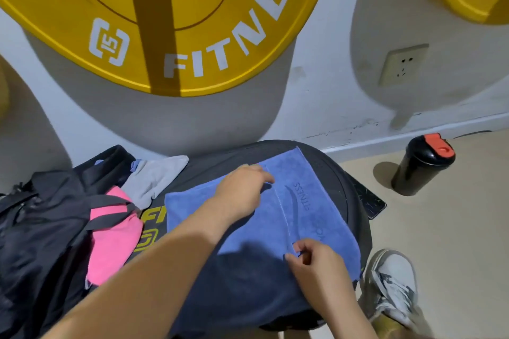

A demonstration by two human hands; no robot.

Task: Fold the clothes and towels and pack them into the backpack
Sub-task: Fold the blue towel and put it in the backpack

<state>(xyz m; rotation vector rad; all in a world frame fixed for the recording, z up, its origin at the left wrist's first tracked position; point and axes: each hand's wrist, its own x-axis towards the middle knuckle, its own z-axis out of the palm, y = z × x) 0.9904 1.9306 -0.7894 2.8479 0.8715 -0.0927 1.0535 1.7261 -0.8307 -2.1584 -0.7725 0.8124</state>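
Left hand (242,187) reaches across with its fingers curled down onto the far end of a turned-over flap of the blue towel (316,217), apparently pinching that edge. The right hand (316,259) pinches the near end of the same flap between thumb and fingertips. The towel lies spread over the right half of the black weight plate (338,173), which serves as the work surface, and reaches almost to the plate's right edge. So this towel is partway through folding: one flap is laid across it, and it is too wide yet to pack. At the plate's left edge a pink cloth (115,234) lies under a strap of the black backpack (41,223); whether it is folded, or inside the bag at all, cannot be told. A grey cloth (157,176) lies loose at the far left edge, looking unfolded. By my reading the job is in its early half, with this towel's remaining folds, the grey cloth and all the packing left to do. A phone (369,201) juts out at the right edge, and a black shaker bottle (421,165) stands on the floor.
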